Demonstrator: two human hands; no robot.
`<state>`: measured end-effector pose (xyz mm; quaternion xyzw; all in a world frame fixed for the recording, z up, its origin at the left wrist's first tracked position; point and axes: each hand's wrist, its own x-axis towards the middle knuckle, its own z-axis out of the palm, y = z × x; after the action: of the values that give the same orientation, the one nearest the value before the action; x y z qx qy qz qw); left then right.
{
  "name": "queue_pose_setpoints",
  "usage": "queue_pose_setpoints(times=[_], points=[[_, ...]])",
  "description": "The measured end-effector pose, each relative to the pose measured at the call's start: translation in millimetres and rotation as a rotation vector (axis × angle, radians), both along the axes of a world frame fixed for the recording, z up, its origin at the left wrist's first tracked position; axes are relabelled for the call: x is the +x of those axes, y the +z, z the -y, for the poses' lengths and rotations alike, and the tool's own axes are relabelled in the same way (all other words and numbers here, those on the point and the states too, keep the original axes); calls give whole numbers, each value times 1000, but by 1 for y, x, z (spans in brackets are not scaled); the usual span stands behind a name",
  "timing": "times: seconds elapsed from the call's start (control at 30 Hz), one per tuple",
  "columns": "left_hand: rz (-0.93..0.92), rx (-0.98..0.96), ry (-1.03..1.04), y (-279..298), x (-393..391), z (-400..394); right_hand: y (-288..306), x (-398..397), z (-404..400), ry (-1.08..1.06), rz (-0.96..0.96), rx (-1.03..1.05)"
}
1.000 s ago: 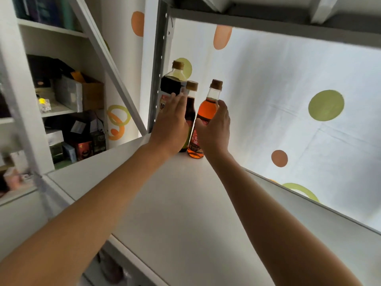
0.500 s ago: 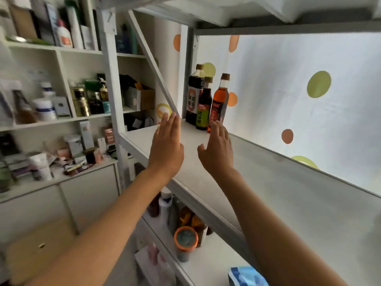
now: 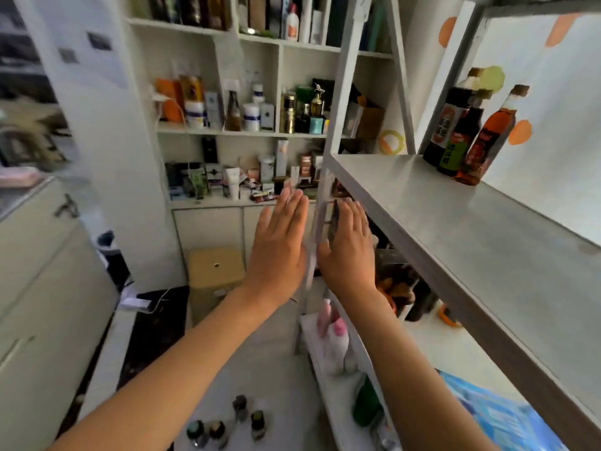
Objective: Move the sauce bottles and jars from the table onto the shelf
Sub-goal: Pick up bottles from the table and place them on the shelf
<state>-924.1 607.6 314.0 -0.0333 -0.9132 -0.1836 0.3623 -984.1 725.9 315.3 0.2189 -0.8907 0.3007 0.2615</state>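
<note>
Three sauce bottles stand together at the back left corner of the grey shelf (image 3: 455, 229): a large dark soy bottle (image 3: 447, 125), a smaller dark bottle with a green label (image 3: 461, 141) and an amber bottle (image 3: 487, 141). My left hand (image 3: 279, 245) and my right hand (image 3: 346, 245) hang in the air in front of the shelf's left post, fingers straight, holding nothing. Far below, several small dark bottles and jars (image 3: 224, 424) stand on the table (image 3: 276, 369) at the bottom of the view.
A white wall unit (image 3: 247, 131) crowded with boxes and jars fills the background. Lower shelf levels hold bottles (image 3: 367, 402) and a blue packet (image 3: 497, 415). A beige bin (image 3: 214, 275) stands on the floor. A white cabinet (image 3: 48, 271) lies to the left.
Both hands let go of the bottles on the shelf and drew back and down. The view has swung left and downward, bringing the table's bottles into sight.
</note>
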Motion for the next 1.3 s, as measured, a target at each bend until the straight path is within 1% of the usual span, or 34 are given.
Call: queue_pose_setpoints(times=[0.07,0.17,0.27,0.4,0.7,0.87,1.03,1.13,1.3], points=[[7,16,58,-11,33,20,-14,30,25,114,4,-3],[47,42,153,-32,91,55,-37,83,65,310,35,48],[93,68,241,-50,152,93,-55,135,105,455,68,74],[109,63,410,-74,237,144,-71,212,160,600,90,76],[163,184,730,-102,479,243,-91,429,296,883,101,139],[197,235,908,-116,609,281,-106,553,359,1071,73,130],[148,286,1083,-127,719,305,-113,657,407,1261,55,165],[131,316,1169,-133,772,315,-116,705,429,1338,19,179],[104,387,1320,-149,842,322,-131,770,453,1455,29,238]])
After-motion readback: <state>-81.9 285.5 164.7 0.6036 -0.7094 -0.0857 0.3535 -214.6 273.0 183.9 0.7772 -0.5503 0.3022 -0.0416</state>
